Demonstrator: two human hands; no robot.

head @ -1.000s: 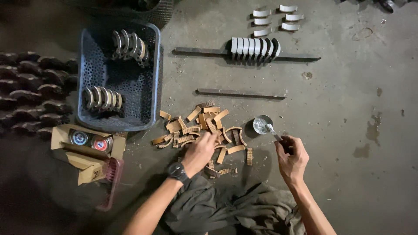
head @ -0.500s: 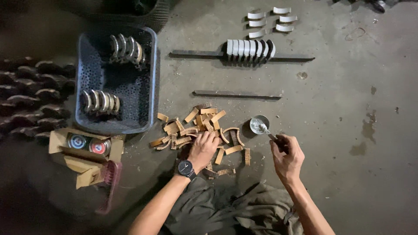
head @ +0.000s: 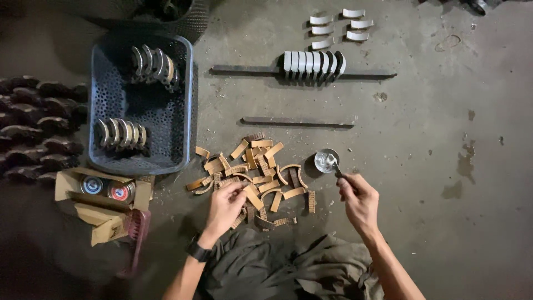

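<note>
On the concrete floor [head: 422, 166], a seated person worked over a scatter of curved brown lining strips [head: 255, 172]; the step in hand looked to be coating the strips, one taken from the pile while a tool was loaded at a tin. At the floor's left edge lay dark stacked pieces [head: 33, 133]; beside them stood a perforated plastic basket [head: 183, 105] holding two rows of curved metal shoes [head: 119, 133], and just below its near corner an open cardboard box [head: 102, 214] with two round tins [head: 105, 189]. The left hand [head: 225, 208], a dark watch [head: 199, 251] at the wrist, rested at the near edge of the pile, its fingers curled onto one strip; whether it had actually lifted that strip could not be told from this view. Just right of the pile sat a small open metal tin [head: 326, 161]; the right hand [head: 360, 200] was closed around a thin tool, perhaps a brush [head: 335, 166], whose tip dipped into the tin. Toward the floor's far edge a row of shoes [head: 313, 62] stood on a flat bar [head: 244, 70], with a second bar [head: 297, 121] nearer and loose pale pieces [head: 338, 25] beyond. The next move would call for bringing strip and loaded tool together between the two hands, well clear of the pile.
</note>
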